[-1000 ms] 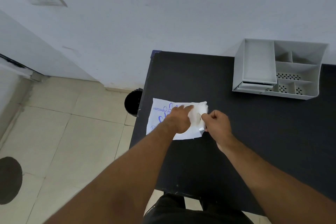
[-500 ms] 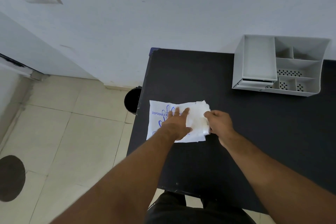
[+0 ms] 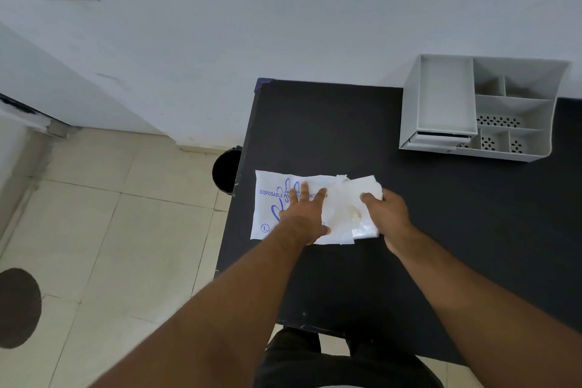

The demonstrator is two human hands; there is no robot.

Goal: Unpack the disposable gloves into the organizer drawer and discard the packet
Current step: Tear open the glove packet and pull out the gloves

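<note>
**Desk:** Where is the packet [image 3: 267,214]?

**Photographer:** It lies flat on the matte black tabletop [image 3: 346,123], near the left edge. It is a thin white plastic sleeve printed in blue with a hand outline and the word "DISPOSABLE". A wad of crinkled, translucent white gloves [image 3: 352,198] sticks out of its right end.

**Desk:** And the hands?

**Photographer:** The left hand [image 3: 300,219] rests on the packet with fingers straight and spread, pressing it down. The right hand [image 3: 389,214] grips the gloves at their right edge, thumb on top and the other fingers curled out of sight.

**Desk:** What can't be made out?

**Photographer:** The left hand covers part of the lettering, and the gloves cannot be counted.

**Desk:** And around them?

**Photographer:** A pale grey plastic organizer [image 3: 519,72] stands well apart at the far right, against the white wall [image 3: 283,25]. It has a shallow rectangular drawer [image 3: 447,98] on its left side and perforated compartments beside that. A round black bin [image 3: 224,172] on the beige tiled floor [image 3: 126,214] is partly hidden by the tabletop's left edge.
</note>
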